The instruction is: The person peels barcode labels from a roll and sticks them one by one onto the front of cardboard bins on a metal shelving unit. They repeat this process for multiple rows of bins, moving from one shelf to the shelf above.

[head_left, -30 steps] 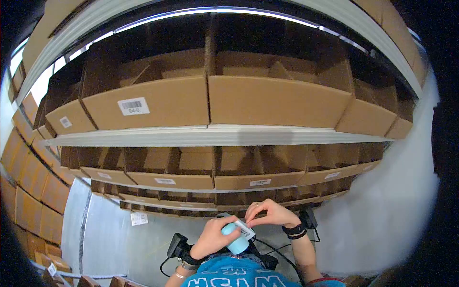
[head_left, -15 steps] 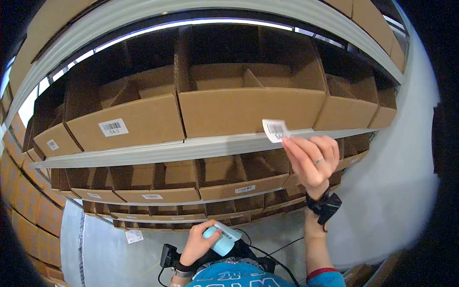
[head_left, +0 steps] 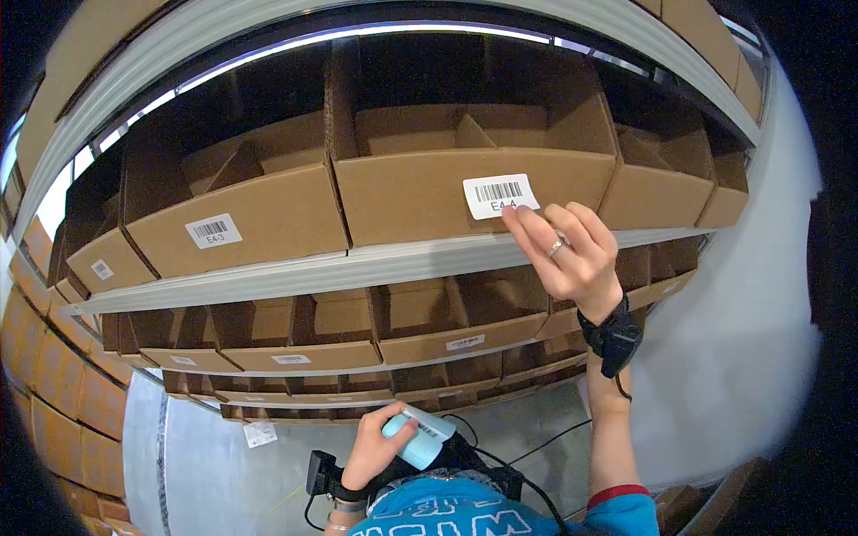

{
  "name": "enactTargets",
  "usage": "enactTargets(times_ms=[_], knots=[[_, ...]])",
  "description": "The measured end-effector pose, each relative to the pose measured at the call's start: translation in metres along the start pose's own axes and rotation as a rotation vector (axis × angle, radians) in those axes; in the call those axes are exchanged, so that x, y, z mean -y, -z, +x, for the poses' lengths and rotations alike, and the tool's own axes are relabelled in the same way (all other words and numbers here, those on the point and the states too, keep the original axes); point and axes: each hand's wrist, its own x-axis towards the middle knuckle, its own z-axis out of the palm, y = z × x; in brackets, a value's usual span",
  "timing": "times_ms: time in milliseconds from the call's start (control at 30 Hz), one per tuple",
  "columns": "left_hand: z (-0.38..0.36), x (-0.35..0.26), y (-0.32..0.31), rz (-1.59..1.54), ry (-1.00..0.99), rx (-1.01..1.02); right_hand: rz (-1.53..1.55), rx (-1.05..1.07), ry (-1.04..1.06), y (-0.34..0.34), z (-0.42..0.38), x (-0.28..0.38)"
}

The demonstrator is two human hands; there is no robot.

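Note:
My right hand point(head_left: 572, 252) is raised at the front of a wide cardboard bin point(head_left: 402, 198) on the upper shelf. Its thumb and fingertips pinch the lower edge of a white barcode label point(head_left: 496, 192) printed E4-4, which overlaps the bin's front panel in this view. A watch-like black device is strapped to that wrist. Low in front of my body, my left hand point(head_left: 374, 454) is closed around a light-blue roll of labels point(head_left: 413, 445), whose loose end shows a barcode.
Left of the wide bin stands another cardboard bin point(head_left: 268, 214) bearing a label point(head_left: 214, 230) marked E4-3. Lower shelves hold more divided bins point(head_left: 304, 357). A paper sheet point(head_left: 260, 434) lies low at left, and a black cable point(head_left: 545, 441) runs near my waist.
My right hand has moved slightly left and up, bringing the label flat against the bin's front, its printing now readable. My left hand still holds the roll at nearly the same place.

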Motion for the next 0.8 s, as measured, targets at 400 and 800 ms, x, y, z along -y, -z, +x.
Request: enactTargets(times_ms=[400,800], knots=[[-0.003,-0.004,0.0,-0.037,0.005,0.007,0.123,0.051,-0.019,-0.016,0.007,-0.004],[-0.031,0.01,0.002,-0.061,0.105,-0.035,0.259,0.058,-0.215,-0.036,-0.005,0.01]])
